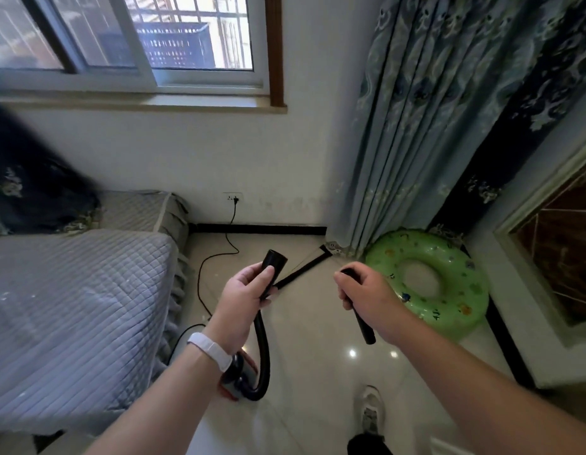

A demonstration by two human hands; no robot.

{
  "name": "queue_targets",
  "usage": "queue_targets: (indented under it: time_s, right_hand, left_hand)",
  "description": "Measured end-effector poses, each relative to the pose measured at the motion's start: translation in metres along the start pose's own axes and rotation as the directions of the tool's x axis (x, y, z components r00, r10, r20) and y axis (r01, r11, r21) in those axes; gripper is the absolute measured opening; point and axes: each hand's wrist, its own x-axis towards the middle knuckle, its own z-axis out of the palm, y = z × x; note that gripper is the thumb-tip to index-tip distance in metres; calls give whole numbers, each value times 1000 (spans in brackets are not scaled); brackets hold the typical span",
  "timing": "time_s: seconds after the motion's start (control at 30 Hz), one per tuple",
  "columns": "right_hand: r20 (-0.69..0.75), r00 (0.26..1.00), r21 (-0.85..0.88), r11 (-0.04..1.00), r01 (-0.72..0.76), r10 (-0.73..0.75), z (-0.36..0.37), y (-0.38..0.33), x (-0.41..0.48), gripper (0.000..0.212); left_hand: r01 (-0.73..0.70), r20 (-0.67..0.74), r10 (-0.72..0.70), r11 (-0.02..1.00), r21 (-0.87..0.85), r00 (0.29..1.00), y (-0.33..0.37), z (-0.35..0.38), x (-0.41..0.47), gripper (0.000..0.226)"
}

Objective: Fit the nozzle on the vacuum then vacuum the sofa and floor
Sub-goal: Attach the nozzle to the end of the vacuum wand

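Black hose end (274, 260), mouth up, is being gripped by the left hand (244, 295); the right hand (364, 290) is clutching the nozzle (363, 321), near but apart. Fitting is starting: the 2 pieces are probably needing aligning, then pushing together.

The black hose (264, 339) curved up from the small vacuum body (242, 372), which sat on the shiny pale floor (318, 389) just beside the sofa (71, 290). The left grip (244, 290) held the hose near its open round end, and that end pointed up and away. The nozzle (363, 323) was a thin black tube. The right grip (360, 287) held it tilted, with its lower end poking out below. The 2 parts were apart, not joined. The sofa had a grey quilted cover.
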Motion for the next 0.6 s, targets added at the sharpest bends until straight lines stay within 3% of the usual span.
queue_targets:
  time_s: [0.13, 0.4, 0.6]
  right_hand:
    - [54, 998, -48, 999, 23, -21, -42, 5, 50, 17]
    - [77, 997, 34, 999, -16, 14, -146, 21, 160, 15]
    - [129, 990, 49, 997, -58, 51, -166, 32, 227, 17]
  left_hand:
    - [10, -67, -10, 1000, -1, 998, 5, 39, 36, 24]
    - [40, -152, -37, 999, 20, 988, 20, 149, 115, 25]
    - [48, -208, -45, 999, 10, 977, 28, 183, 157, 26]
